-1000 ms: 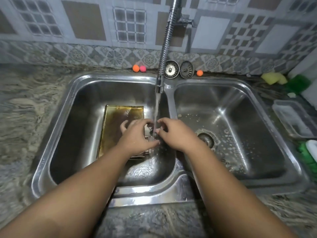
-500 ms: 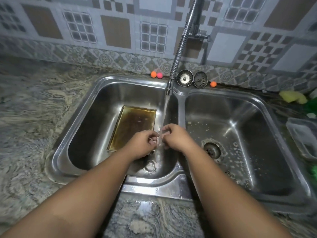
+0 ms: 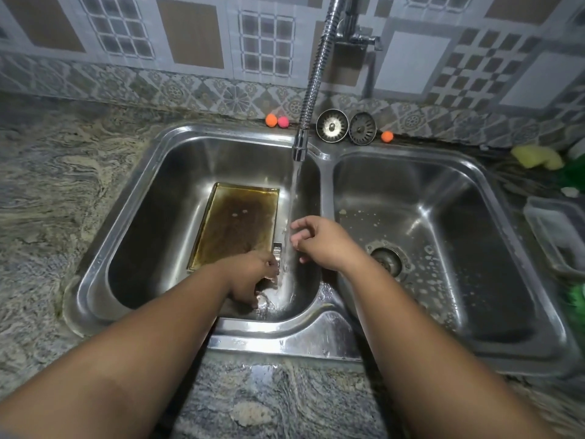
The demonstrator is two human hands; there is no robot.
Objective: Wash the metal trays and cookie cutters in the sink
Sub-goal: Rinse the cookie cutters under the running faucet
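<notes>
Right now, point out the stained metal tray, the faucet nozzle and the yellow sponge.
stained metal tray (image 3: 237, 226): head view, middle of its brown base.
faucet nozzle (image 3: 299, 148): head view, its metal tip above the stream.
yellow sponge (image 3: 536, 156): head view, middle of its top face.

You've got a shiny strainer (image 3: 332, 125) and a darker strainer (image 3: 362, 128) propped against the tiled wall (image 3: 190, 36), an orange ball (image 3: 271, 120) and a pink ball (image 3: 283, 122) to their left, and another orange one (image 3: 386, 136) on the right. On the granite surface (image 3: 47, 185) to your right are a yellow sponge (image 3: 536, 156) and a clear plastic tub (image 3: 557, 229).

A grey-and-brown patterned tiled wall (image 3: 190, 36) rises behind a swirled grey granite countertop (image 3: 47, 191), dimly lit.
</notes>
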